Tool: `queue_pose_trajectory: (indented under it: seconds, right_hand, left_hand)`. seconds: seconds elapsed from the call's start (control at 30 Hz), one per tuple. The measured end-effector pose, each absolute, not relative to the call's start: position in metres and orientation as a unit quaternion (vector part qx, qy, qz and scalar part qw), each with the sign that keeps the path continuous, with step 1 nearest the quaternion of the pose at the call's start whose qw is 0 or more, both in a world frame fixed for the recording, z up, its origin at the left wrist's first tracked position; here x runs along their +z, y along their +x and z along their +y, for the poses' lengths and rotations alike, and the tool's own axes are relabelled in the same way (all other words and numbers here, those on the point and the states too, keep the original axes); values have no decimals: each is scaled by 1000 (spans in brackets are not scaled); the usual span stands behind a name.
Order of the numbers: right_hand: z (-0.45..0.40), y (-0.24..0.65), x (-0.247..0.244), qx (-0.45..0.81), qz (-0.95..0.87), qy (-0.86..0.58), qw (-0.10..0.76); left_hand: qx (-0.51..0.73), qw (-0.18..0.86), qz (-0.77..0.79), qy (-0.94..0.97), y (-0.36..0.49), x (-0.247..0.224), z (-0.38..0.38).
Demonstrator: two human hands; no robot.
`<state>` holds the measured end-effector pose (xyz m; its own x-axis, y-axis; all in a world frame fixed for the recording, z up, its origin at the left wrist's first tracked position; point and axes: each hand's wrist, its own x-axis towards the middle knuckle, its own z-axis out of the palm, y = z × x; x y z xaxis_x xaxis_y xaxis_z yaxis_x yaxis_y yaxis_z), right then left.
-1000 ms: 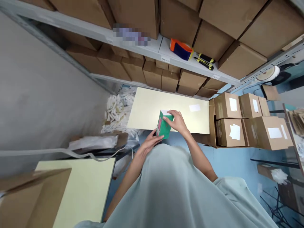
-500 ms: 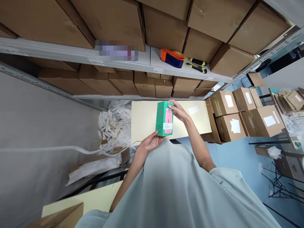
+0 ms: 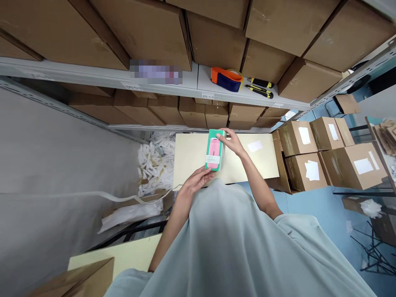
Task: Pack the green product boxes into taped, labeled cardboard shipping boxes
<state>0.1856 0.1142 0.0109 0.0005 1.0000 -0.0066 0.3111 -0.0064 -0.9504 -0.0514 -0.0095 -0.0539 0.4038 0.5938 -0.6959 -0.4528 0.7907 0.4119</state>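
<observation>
A small green box (image 3: 213, 149) with a pink device pictured on its front stands upright between my hands, above the pale yellow table (image 3: 188, 154). My right hand (image 3: 232, 143) grips its upper right part, thumb on the front face and fingers behind. Under the lower edge is my left hand (image 3: 195, 181), its fingertips touching the bottom and its fingers fairly straight. A white paper (image 3: 255, 146) lies on the table to the right of my right hand.
Metal shelving (image 3: 185, 86) with brown cartons rises behind the table, holding a tape dispenser (image 3: 227, 79) and yellow-black cutters (image 3: 260, 86). Labelled cartons (image 3: 297, 138) stand right. Paper scraps (image 3: 156, 161) and a white hose (image 3: 108, 196) are at left.
The green box has turned so its pink-pictured face points more toward me and its right side shows. My left fingers have loosened and straightened beneath it. The view has shifted slightly.
</observation>
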Motion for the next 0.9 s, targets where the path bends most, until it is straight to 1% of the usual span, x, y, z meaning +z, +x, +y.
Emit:
queue_pose_trajectory:
  seconds: [0.23, 0.37, 0.43, 0.53, 0.63, 0.73, 0.9]
  right_hand:
    - [125, 221, 19, 506, -539, -520, 427]
    - [122, 221, 21, 582, -501, -488, 414]
    - [122, 218, 21, 591, -495, -483, 416]
    - [126, 215, 20, 551, -524, -491, 425]
    - [129, 214, 17, 473, -576, -529, 406]
    - [127, 214, 12, 402, -601, -574, 386]
    - [119, 211, 4, 352, -586, -628, 372]
  left_hand:
    - [314, 843, 435, 25, -54, -50, -2]
    - [300, 845, 441, 36, -51, -48, -1]
    - [280, 852, 441, 37, -48, -47, 0]
    - [275, 862, 422, 55, -44, -42, -1]
    - [304, 855, 406, 110, -39, -38, 0]
    - [315, 825, 443, 155, -35, -39, 3]
    - [351, 749, 517, 219, -23, -51, 4]
